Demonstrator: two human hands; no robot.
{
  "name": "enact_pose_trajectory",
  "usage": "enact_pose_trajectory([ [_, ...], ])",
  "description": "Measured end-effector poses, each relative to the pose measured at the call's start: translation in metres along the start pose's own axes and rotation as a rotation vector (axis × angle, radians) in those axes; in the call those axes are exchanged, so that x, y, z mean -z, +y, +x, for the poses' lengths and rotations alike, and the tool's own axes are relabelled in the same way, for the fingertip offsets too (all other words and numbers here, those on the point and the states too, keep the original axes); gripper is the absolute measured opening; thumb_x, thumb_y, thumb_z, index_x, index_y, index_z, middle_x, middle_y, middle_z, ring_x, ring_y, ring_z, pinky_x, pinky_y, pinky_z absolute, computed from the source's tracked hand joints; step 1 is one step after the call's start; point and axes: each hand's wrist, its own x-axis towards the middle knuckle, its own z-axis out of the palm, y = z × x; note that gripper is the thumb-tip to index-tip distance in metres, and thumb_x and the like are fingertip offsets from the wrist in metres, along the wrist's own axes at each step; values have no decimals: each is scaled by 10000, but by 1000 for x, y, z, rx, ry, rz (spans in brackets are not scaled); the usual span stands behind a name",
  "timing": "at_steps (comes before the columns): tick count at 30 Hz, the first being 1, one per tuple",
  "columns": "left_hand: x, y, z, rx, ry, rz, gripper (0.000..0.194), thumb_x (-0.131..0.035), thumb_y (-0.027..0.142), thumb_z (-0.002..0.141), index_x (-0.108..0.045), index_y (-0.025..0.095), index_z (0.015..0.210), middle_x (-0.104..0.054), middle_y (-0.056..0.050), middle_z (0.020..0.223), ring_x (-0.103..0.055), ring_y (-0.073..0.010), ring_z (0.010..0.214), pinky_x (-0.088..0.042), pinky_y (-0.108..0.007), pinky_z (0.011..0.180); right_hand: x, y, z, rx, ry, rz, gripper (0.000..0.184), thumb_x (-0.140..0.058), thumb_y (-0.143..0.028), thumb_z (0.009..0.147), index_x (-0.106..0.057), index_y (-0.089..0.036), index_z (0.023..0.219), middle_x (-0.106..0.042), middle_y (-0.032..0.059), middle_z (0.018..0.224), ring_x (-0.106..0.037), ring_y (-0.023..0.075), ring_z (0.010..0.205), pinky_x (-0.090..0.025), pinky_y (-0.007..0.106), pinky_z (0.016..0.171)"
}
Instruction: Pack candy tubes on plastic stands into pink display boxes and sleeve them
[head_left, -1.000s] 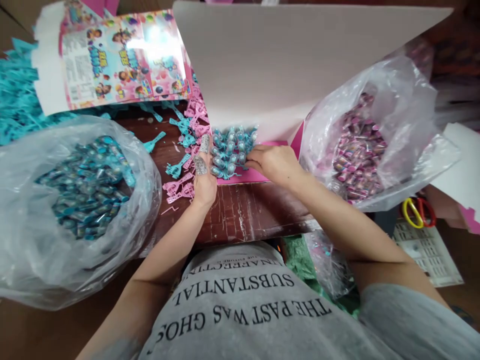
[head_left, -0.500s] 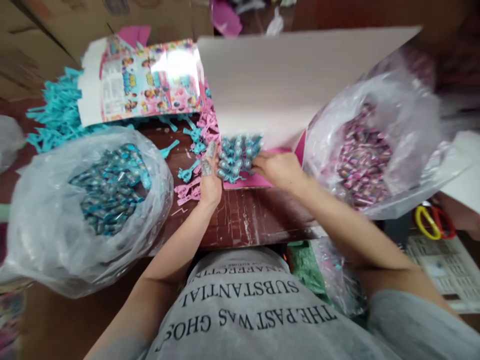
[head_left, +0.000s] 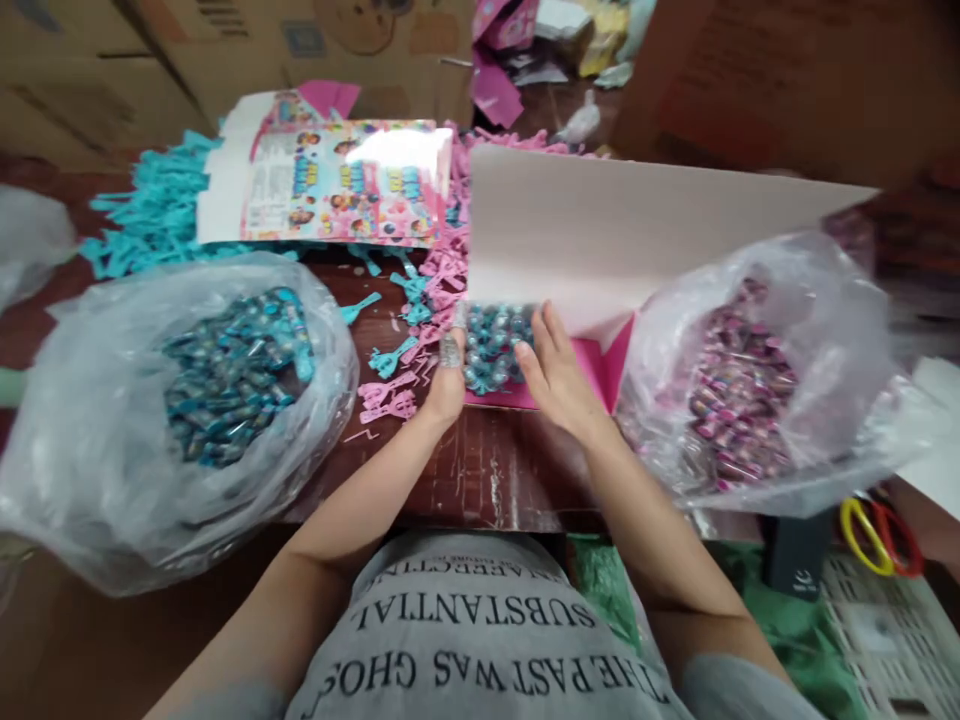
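Note:
Clustered rows of blue-and-clear capsule-like pieces (head_left: pixel 495 345) stand in the left end of an open pink-and-white box (head_left: pixel 600 365). My left hand (head_left: pixel 448 380), silver tape around its fingers, lies along the left side of the cluster with fingers extended and partly hidden. On the other side, my right hand (head_left: pixel 559 385) is open with thumb and fingers apart, its fingertips at the right edge of the pieces. The white lid (head_left: pixel 570 220) of the box rises behind them.
A clear bag of blue pieces (head_left: pixel 232 375) stands left; a clear bag of pink pieces (head_left: pixel 742 390) stands right. Blue plastic parts (head_left: pixel 150 210) and pink plastic parts (head_left: pixel 390 395) lie about. A printed card sheet (head_left: pixel 345 185) sits behind, and scissors (head_left: pixel 881 535) lie right.
My right hand has gone from bent fingers at the cluster's lower right to spread fingers along its right side. My left hand stays beside it. The view has shifted upward.

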Motion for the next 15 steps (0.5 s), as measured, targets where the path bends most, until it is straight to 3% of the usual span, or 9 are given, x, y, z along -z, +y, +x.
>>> enact_pose_trajectory([
  [4, 14, 0, 9, -3, -30, 13, 807, -105, 699, 1059, -446, 229, 1619, -437, -85, 1696, -297, -254, 1636, -234, -472, 1359, 5, 12, 1, 39, -70, -139, 788, -212, -650, 1081, -261, -170, 1704, -185, 183, 1783, -180, 361, 1655, -243, 661, 1297],
  [6, 41, 10, 27, -79, -14, 114, 687, -188, 592, 1093, -429, 232, 1626, -415, -88, 1709, -332, -260, 1620, -257, -478, 1348, 12, 18, -1, 62, -52, -174, 754, -221, -632, 1083, -197, -234, 1723, -173, 155, 1792, -194, 368, 1651, -275, 701, 1270],
  [8, 78, 24, 49, -127, 82, 395, 603, -416, 457, 1070, -456, 187, 1607, -400, -126, 1711, -313, -310, 1619, -196, -515, 1354, 23, 16, -6, 113, 66, -188, 732, -261, -603, 1084, -156, -274, 1731, -152, 145, 1799, -193, 371, 1651, -289, 704, 1267],
  [9, 97, 30, 59, -110, 143, 602, 602, -503, 374, 1033, -479, 140, 1588, -406, -170, 1698, -294, -356, 1615, -160, -566, 1346, 29, 10, -9, 145, 154, -177, 725, -304, -589, 1081, -159, -298, 1730, -157, 140, 1798, -198, 366, 1651, -295, 686, 1274],
  [11, 131, 40, 78, 15, 224, 946, 585, -525, 208, 984, -513, 28, 1540, -489, -279, 1606, -299, -441, 1586, -150, -672, 1295, 36, -12, -16, 222, 311, -126, 717, -433, -550, 1061, -203, -367, 1715, -222, 119, 1781, -234, 353, 1641, -309, 637, 1286],
  [13, 156, 47, 91, 139, 250, 1082, 542, -491, 87, 946, -564, -49, 1466, -632, -335, 1416, -388, -467, 1523, -210, -692, 1252, 31, -43, -19, 316, 371, -60, 716, -557, -490, 1029, -273, -428, 1683, -341, 105, 1729, -323, 353, 1602, -341, 620, 1275],
  [15, 173, 56, 96, 171, 242, 1093, 501, -479, 24, 920, -627, -49, 1393, -727, -310, 1232, -498, -446, 1437, -287, -651, 1232, 11, -77, -18, 432, 325, 16, 677, -615, -436, 1008, -377, -406, 1641, -464, 126, 1638, -433, 357, 1531, -388, 630, 1246],
])
